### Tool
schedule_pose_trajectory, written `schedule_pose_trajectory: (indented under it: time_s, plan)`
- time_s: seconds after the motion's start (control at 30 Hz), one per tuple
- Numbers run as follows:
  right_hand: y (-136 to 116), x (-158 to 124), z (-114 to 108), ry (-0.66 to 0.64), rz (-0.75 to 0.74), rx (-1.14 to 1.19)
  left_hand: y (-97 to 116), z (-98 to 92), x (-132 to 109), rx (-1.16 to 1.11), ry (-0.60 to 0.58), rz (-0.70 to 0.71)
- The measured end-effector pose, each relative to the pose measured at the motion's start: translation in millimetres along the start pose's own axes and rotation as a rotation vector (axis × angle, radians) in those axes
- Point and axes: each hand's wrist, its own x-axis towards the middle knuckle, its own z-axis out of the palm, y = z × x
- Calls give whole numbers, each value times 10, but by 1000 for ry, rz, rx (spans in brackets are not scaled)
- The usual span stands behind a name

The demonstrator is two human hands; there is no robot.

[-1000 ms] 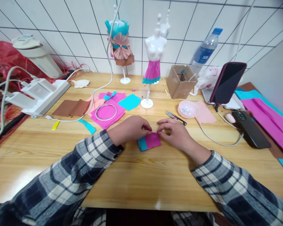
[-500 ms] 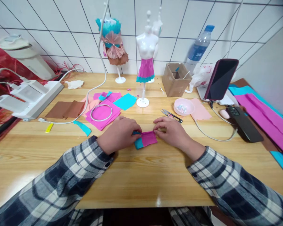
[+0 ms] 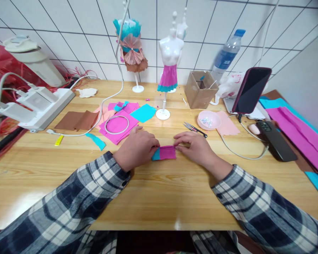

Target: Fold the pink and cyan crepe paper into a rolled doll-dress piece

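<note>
Between my two hands lies a small folded piece of crepe paper, magenta with a blue strip at its left end. My left hand pinches its upper left corner. The fingertips of my right hand pinch its upper right corner. A fold runs along the far edge. Beyond the hands stands a white mini dress form in a magenta skirt with a blue hem. Thread snips lie past my right hand. Left of centre, a silver ring rests on magenta paper squares.
At the back stand a second dressed form, a cardboard box and a water bottle. A pink dish holds small shiny bits. Phones and paper strips lie right; a power strip sits left.
The crepe paper now lies straighter and flatter, its near edge level instead of slanted. Both hands keep their pinch on its far corners. The whole view has shifted slightly.
</note>
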Motion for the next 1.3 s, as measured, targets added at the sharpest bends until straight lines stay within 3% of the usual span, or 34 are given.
schedule_pose_trajectory:
  time_s: [0.37, 0.6, 0.93, 1.2, 1.3]
  plan:
    - [-33, -4, 13, 43, 45, 21, 0, 23, -49, 15, 45, 59]
    - [-3, -7, 14, 39, -12, 41, 7, 18, -37, 13, 56, 92]
    - [48, -33, 12, -50, -94, -32, 36, 25, -51, 77, 60, 119]
    - [-166, -66, -150, -173, -135, -284, 48, -75, -95, 162, 14, 233]
    - [-175, -80, -156, -172, -144, -247, 40, -84, -80, 164, -9, 236]
